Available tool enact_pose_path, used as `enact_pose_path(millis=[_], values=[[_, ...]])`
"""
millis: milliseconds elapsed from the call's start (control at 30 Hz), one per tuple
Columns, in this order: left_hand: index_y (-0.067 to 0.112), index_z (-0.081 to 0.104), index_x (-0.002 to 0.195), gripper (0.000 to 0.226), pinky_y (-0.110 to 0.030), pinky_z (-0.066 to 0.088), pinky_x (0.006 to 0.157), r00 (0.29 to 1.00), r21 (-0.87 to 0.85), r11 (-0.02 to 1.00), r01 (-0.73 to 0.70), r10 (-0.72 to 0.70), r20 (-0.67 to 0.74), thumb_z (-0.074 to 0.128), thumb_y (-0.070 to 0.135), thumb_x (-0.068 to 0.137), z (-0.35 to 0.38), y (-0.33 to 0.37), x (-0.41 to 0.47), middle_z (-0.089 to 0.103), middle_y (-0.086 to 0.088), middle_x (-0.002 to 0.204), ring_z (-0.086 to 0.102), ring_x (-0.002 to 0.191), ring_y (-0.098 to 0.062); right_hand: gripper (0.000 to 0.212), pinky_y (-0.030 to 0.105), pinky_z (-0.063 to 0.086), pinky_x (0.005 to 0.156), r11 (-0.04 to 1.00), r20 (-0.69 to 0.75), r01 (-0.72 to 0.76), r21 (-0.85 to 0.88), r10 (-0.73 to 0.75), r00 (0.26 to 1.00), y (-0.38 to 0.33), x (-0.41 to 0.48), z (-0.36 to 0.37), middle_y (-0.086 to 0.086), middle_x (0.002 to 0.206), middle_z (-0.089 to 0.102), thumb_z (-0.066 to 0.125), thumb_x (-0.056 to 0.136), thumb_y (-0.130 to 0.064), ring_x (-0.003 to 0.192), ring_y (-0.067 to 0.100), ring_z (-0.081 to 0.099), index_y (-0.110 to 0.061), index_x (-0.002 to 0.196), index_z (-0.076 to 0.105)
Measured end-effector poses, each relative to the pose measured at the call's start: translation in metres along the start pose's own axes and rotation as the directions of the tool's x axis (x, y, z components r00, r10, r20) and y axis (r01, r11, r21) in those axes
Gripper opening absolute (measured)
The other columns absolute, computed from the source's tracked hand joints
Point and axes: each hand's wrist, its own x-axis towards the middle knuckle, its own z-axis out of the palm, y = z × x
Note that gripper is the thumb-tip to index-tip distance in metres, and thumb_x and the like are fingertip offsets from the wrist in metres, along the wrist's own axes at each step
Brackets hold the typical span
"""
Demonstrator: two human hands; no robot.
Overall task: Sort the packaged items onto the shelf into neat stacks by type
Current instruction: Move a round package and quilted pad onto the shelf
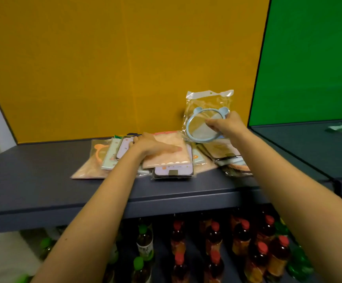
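Right hand (225, 124) pinched the bagged blue ring (204, 127), lifted clear above the shelf (43, 180). Left hand (155, 145) lay flat and open on the mixed pile (166, 158). Packets overlapped everywhere; sorting looked barely begun.

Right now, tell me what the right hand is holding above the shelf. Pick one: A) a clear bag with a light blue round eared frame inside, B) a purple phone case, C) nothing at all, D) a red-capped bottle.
A: the right hand grips a clear bag with a light blue round eared frame inside, raised above the shelf, while the left hand presses flat on the pile of packets.
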Motion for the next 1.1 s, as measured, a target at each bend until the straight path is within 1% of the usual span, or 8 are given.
enact_pose_path(millis=[233,300,400,500,633,833,1000,1100], values=[[0.007,0.002,0.149,0.13,-0.044,0.032,0.112,0.988,-0.268,0.954,-0.131,0.105,-0.111,0.083,0.051,0.057,0.006,0.005,0.005,0.021,-0.013,0.155,0.027,0.14,-0.032,0.057,0.047,0.054,0.089,0.997,-0.053,-0.036,-0.071,0.033,0.998,0.015,-0.009,-0.018,0.011,0.104,0.07,0.08,0.063,-0.034,0.099,0.026,0.067,-0.008,0.109,0.059],[0.007,0.011,0.145,0.118,-0.044,0.039,0.106,0.981,-0.379,0.911,-0.166,0.114,-0.156,0.086,0.039,0.06,0.0,0.004,0.007,0.032,-0.013,0.148,0.038,0.133,-0.032,0.047,0.042,0.055,0.086,0.997,-0.052,-0.047,-0.055,0.044,0.998,0.017,-0.011,-0.027,0.012,0.102,0.07,0.079,0.065,-0.032,0.098,0.026,0.067,-0.008,0.1,0.06],[0.004,0.036,0.134,0.092,-0.049,0.051,0.092,0.983,-0.592,0.788,-0.166,0.086,-0.161,0.088,0.021,0.06,-0.01,0.002,0.006,0.052,-0.016,0.132,0.057,0.113,-0.032,0.021,0.029,0.049,0.067,0.997,-0.004,-0.075,0.022,0.075,0.997,0.017,-0.018,-0.041,0.008,0.084,0.065,0.073,0.078,-0.02,0.078,0.017,0.063,-0.011,0.085,0.057],[0.004,0.054,0.123,0.06,-0.039,0.054,0.079,0.984,-0.729,0.662,-0.176,0.105,-0.142,0.08,0.011,0.069,-0.018,0.012,0.002,0.063,-0.015,0.122,0.064,0.098,-0.027,0.014,0.02,0.039,0.054,0.988,0.043,-0.126,0.092,0.122,0.992,0.017,-0.026,-0.062,0.002,0.07,0.058,0.07,0.082,-0.015,0.059,0.009,0.051,-0.011,0.081,0.057],[0.005,0.054,0.126,0.047,-0.036,0.051,0.077,0.973,-0.791,0.569,-0.224,0.175,-0.15,0.069,0.012,0.082,-0.012,0.049,-0.012,0.063,-0.012,0.117,0.063,0.094,-0.024,0.015,0.018,0.034,0.044,0.969,0.02,-0.196,0.15,0.196,0.98,0.018,-0.03,-0.103,0.001,0.06,0.054,0.066,0.084,-0.009,0.05,0.009,0.04,-0.009,0.073,0.056],[0.0,0.054,0.126,0.039,-0.03,0.054,0.056,0.954,-0.828,0.516,-0.222,0.292,-0.074,0.061,0.006,0.088,0.045,0.137,-0.039,0.062,-0.018,0.117,0.064,0.061,-0.015,0.011,0.02,0.044,0.046,0.952,-0.065,-0.193,0.237,0.214,0.975,0.033,-0.032,-0.202,0.006,0.067,0.052,0.054,0.084,0.0,0.055,0.013,0.043,-0.004,0.074,0.052],[0.004,0.048,0.131,0.043,-0.034,0.05,0.061,0.938,-0.846,0.505,-0.173,0.346,0.014,0.058,0.011,0.09,0.114,0.22,-0.072,0.061,-0.019,0.123,0.062,0.089,-0.025,0.016,0.021,0.039,0.052,0.962,-0.14,-0.207,0.181,0.233,0.962,0.057,-0.034,-0.308,0.006,0.065,0.045,0.055,0.086,-0.002,0.054,0.013,0.037,-0.006,0.071,0.052],[0.002,0.048,0.13,0.041,-0.036,0.05,0.064,0.927,-0.859,0.492,-0.14,0.371,0.062,0.056,0.009,0.091,0.155,0.263,-0.09,0.062,-0.02,0.119,0.062,0.08,-0.023,0.021,0.022,0.033,0.05,0.967,-0.173,-0.207,0.148,0.231,0.957,0.071,-0.035,-0.366,0.007,0.062,0.043,0.055,0.088,-0.003,0.051,0.014,0.036,-0.007,0.068,0.05]])
